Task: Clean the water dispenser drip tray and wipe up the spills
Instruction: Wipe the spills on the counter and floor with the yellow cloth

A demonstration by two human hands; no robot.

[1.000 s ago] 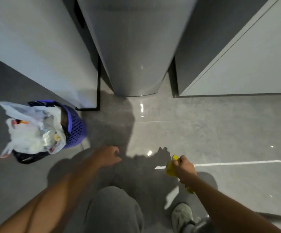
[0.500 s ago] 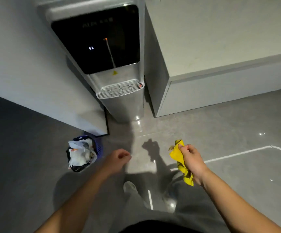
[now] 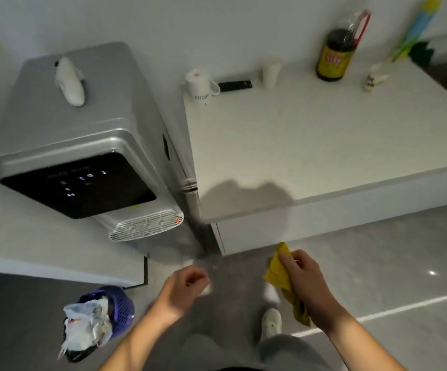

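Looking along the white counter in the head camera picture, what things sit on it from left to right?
White mug → black remote-like bar → small white cup → dark sauce bottle → small white container. They stand on the white counter, near the wall.

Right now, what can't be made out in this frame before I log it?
- Drip tray, head view: wet or dry cannot be told; too small and soft.
- Floor spills: none discernible; shadow and glare below the dispenser.
- Left hand: motion-blurred, so its grip is unclear.
- Cloth: lower part hidden behind the right hand.
- Bottle label: too blurred to read.
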